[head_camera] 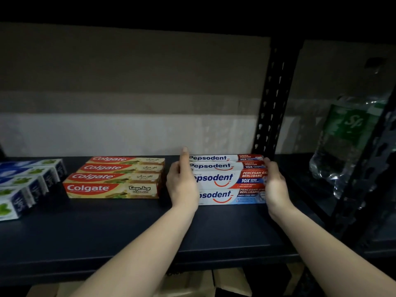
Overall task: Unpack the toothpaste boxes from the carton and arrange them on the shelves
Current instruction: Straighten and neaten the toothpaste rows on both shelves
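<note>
Several white Pepsodent toothpaste boxes lie side by side in a row running front to back on the dark shelf. My left hand lies flat against the left ends of these boxes, fingers straight and pointing to the back. My right hand presses against their right ends with straight fingers. To the left, several red and beige Colgate boxes lie in a like row. At the far left edge stand several blue and white toothpaste boxes.
A black perforated upright post stands right behind the Pepsodent row. Right of it, a shrink-wrapped pack of green-labelled bottles fills the neighbouring bay. Brown cardboard shows below the shelf edge. A pale wall backs the shelf.
</note>
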